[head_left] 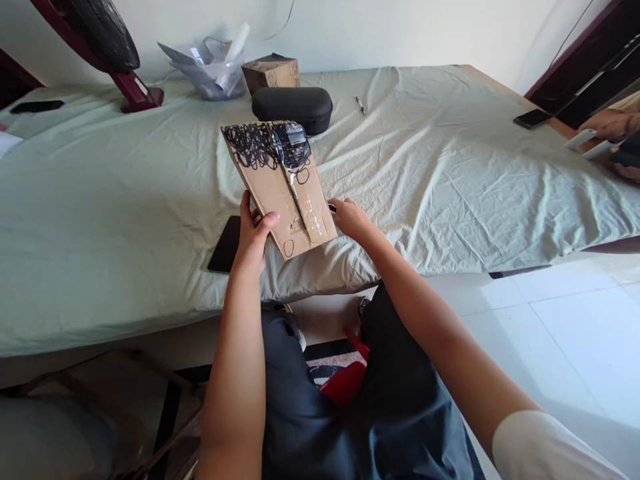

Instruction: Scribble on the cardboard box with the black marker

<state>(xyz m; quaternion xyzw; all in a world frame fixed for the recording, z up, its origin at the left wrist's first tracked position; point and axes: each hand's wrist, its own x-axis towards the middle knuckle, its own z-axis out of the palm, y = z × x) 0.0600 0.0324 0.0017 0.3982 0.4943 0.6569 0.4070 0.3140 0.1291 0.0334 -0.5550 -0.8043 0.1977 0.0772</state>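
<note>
My left hand point(256, 233) grips the lower left edge of a flat cardboard box point(285, 193), thumb on its face and fingers behind. The box is tilted and held above the cloth. Black scribbles cover its top end, clear tape runs down its middle seam, and small circles are drawn on it. At its right edge, my right hand point(349, 217) is closed around a dark pen-like thing point(332, 207), mostly hidden by the fingers and the box. A black flat object point(226, 245) lies under my left hand, on the cloth.
A pale green cloth point(125, 200) covers the wide surface. Behind the box stand a black case point(293, 109), another cardboard box point(273, 72) and a clear basket point(213, 77). A pen point(361, 105) and phone point(531, 119) lie to the right; a fan point(107, 40) stands at left.
</note>
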